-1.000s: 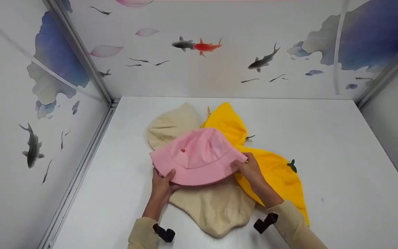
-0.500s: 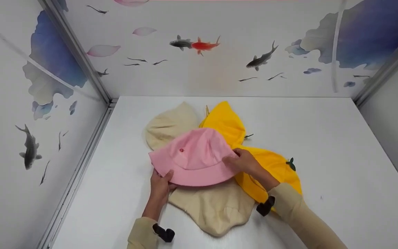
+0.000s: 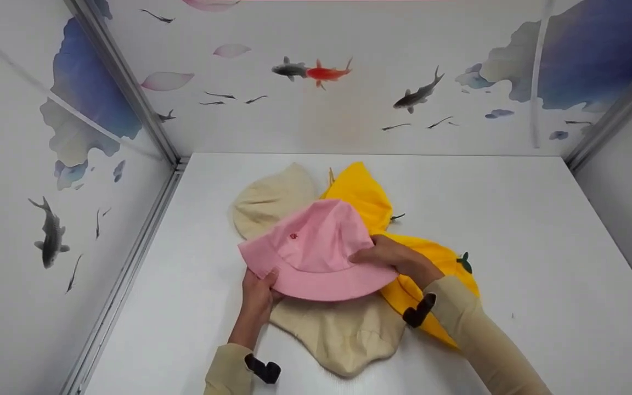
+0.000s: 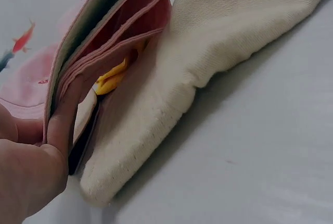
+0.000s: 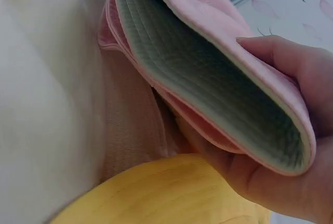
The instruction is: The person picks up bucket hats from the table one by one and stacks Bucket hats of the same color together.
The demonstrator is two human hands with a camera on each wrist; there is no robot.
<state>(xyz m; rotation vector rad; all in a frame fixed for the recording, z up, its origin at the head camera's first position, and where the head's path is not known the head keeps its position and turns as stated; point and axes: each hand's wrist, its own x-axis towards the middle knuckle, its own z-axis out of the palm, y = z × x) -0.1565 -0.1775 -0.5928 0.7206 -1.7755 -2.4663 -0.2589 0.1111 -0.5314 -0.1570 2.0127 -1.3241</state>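
Note:
A pink bucket hat (image 3: 321, 241) with a small red mark on its crown is held above the other hats. My left hand (image 3: 259, 291) pinches its brim at the lower left, thumb on top. On the right side my right hand (image 3: 395, 257) grips the hat where crown meets brim, its thumb on the outside. The right wrist view shows the hat's grey-green lining (image 5: 208, 83) between folded sides. Several pink layers (image 4: 119, 36) lie together by the left fingers. Beneath is a cream hat (image 3: 343, 334), partly covered.
Another cream hat (image 3: 272, 200) lies behind the pink one. Two yellow hats lie behind and to the right: one yellow hat (image 3: 361, 192) with a stem, one yellow hat (image 3: 447, 274) with a green leaf. A white wall (image 3: 349, 120) with printed fish stands behind the white table (image 3: 541, 247).
My right hand has shifted from the brim's outer edge inward to the base of the crown. The brim's right side now spreads farther right and lower. My left hand keeps its hold.

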